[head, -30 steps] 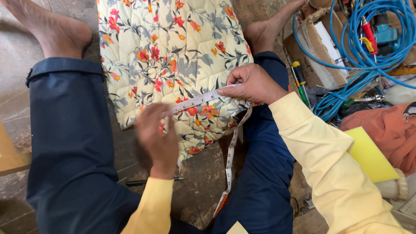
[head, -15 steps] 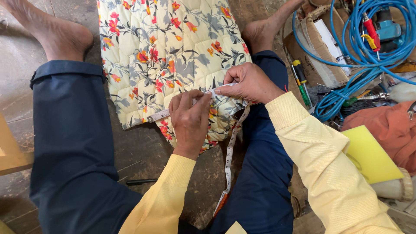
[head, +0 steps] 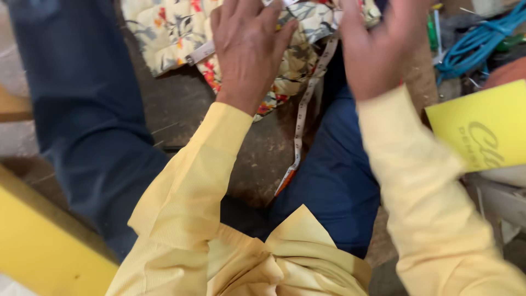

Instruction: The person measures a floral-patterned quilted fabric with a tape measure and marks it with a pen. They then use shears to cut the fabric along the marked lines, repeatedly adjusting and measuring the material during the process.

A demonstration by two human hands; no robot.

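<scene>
My left hand lies spread on the floral fabric, over the measuring tape. My blurred right hand hangs open, fingertips cut off.

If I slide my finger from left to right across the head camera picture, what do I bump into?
Yellow board → left hand → measuring tape → right hand → blue hose → yellow card.

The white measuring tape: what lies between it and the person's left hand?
In the head view, floral quilted fabric lies between the left hand and the tape's hanging part.
</scene>
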